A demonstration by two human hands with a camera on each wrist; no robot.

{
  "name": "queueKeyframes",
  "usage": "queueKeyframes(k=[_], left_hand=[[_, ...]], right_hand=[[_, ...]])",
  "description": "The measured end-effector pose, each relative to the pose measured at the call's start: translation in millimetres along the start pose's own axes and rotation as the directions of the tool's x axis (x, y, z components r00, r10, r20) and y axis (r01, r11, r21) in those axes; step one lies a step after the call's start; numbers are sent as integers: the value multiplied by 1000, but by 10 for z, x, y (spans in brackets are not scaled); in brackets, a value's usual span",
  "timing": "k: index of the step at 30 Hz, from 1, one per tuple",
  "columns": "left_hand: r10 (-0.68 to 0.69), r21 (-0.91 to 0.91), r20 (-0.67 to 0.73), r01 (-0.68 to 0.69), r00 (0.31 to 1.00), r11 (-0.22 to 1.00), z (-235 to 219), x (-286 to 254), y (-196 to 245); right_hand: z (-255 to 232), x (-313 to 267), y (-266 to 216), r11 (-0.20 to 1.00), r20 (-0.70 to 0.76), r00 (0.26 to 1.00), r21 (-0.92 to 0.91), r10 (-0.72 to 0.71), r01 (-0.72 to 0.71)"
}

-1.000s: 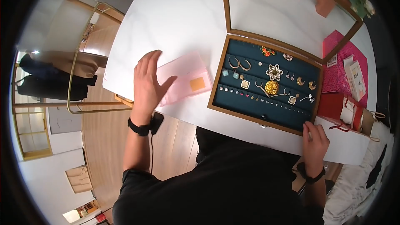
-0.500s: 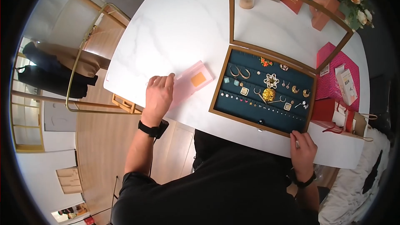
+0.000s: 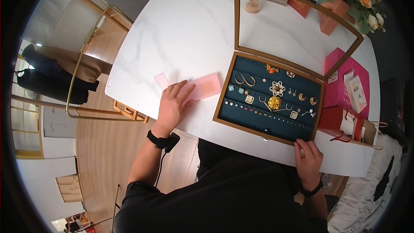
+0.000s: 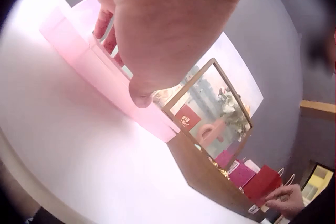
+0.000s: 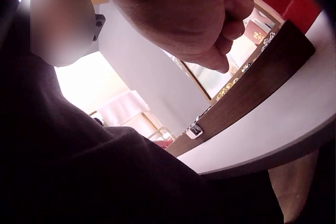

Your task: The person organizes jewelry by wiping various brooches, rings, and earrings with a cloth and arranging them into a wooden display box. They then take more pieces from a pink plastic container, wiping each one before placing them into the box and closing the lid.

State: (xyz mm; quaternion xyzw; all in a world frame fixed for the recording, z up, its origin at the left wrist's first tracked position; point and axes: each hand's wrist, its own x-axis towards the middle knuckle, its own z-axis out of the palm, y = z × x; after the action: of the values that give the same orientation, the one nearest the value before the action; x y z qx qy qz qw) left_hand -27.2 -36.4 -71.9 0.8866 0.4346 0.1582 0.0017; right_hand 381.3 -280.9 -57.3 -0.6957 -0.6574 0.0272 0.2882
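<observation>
In the head view my left hand [image 3: 172, 103] lies over the left part of a translucent pink box [image 3: 206, 87] on the white table. Fingers and thumb straddle the box; the left wrist view shows my thumb [image 4: 140, 97] at its near wall and the fingertips beyond its edge. A pale pink flap [image 3: 161, 81] sticks out behind the hand. My right hand [image 3: 308, 159] rests with loosely curled fingers at the front right corner of a wooden jewelry case [image 3: 246, 131]. Its glass lid [image 3: 297, 30] stands raised over teal rows of earrings and brooches [image 3: 274, 103].
Right of the case lie a bright pink bag [image 3: 345, 82] and a red gift bag [image 3: 340, 123]. A small glass dome [image 3: 252, 2], a red card [image 3: 300, 2] and flowers [image 3: 364, 0] stand at the back. A gold-framed clothes rack [image 3: 77, 69] is on the left.
My left hand has come down onto the pink box, which now lies turned, its yellow-orange patch fainter. My right hand stays at the case's corner while the head view has shifted.
</observation>
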Motion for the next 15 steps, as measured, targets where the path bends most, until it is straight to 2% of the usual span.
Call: queueKeyframes(k=[1,3,4,6,9,13,15], left_hand=[[0,-1,1,0,1000,1000,9,16,7],[-101,-21,-24,100,995,995,23,41,17],[-103,-22,-20,103,994,994,18,56,24],[-202,-43,22,202,979,978,18,110,51],[-227,-42,-34,226,973,973,90,165,81],[-158,37,-43,159,987,987,120,206,-4],[-109,38,-206,119,973,992,-23,238,52]], right_hand=[[9,-2,9,1000,-8,1000,4,-7,7],[4,-4,1,1000,5,1000,14,5,-5],[5,-6,-7,1000,15,1000,24,15,-16],[15,-15,-10,999,19,1000,37,19,-19],[3,1,-10,999,19,1000,47,5,-6],[-22,33,-32,999,16,1000,33,2,-3],[-19,34,-5,999,-18,1000,53,-12,13]])
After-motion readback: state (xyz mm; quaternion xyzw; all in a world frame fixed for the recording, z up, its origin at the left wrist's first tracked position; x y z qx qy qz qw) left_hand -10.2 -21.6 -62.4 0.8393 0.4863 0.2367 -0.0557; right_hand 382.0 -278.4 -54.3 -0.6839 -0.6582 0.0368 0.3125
